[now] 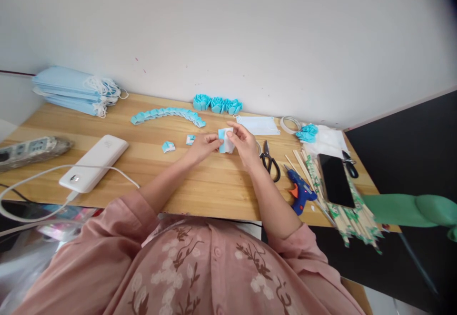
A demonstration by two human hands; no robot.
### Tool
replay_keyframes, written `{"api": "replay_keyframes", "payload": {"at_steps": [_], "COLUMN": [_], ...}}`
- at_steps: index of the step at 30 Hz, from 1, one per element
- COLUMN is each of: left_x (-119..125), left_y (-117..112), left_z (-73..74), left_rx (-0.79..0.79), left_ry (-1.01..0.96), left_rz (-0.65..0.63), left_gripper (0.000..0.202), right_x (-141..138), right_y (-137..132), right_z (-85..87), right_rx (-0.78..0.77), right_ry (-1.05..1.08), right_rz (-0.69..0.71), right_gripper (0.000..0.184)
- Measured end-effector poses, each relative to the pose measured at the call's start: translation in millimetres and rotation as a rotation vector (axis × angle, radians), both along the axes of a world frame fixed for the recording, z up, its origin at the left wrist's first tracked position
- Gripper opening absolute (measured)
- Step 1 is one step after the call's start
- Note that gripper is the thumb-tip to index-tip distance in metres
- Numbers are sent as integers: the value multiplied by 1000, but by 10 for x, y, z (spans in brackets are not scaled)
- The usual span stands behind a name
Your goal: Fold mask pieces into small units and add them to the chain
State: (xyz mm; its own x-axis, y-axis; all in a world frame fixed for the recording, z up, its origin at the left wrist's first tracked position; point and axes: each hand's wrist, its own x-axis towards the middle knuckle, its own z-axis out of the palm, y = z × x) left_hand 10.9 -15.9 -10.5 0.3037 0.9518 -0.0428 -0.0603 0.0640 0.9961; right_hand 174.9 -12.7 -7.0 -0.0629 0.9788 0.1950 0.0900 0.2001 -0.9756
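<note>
My left hand and my right hand meet over the middle of the wooden desk. Both pinch a small blue-and-white piece of mask fabric between their fingertips. Two small folded blue pieces lie just left of my hands. Farther back curves a chain of folded blue pieces, and three blue fabric rosettes sit by the wall.
A stack of blue face masks lies far left, with a white power bank and a power strip. To the right are a flat mask, scissors, a blue glue gun, a phone and wrapped chopsticks.
</note>
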Motion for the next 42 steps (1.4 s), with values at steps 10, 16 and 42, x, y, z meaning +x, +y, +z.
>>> {"api": "replay_keyframes", "payload": {"at_steps": [10, 16, 42], "left_x": [-37, -177, -91], "left_y": [7, 123, 74], "left_z": [40, 121, 24], "left_rx": [30, -160, -107], "left_ry": [47, -373, -353], "left_rz": [0, 172, 54], "left_gripper": [30, 26, 34], "right_x": [62, 130, 30], "right_y": [9, 25, 24], "right_z": [16, 5, -34], "right_rx": [195, 525, 574], "right_ry": [-100, -460, -599], "right_rz": [-100, -153, -42], "right_gripper": [42, 49, 13]}}
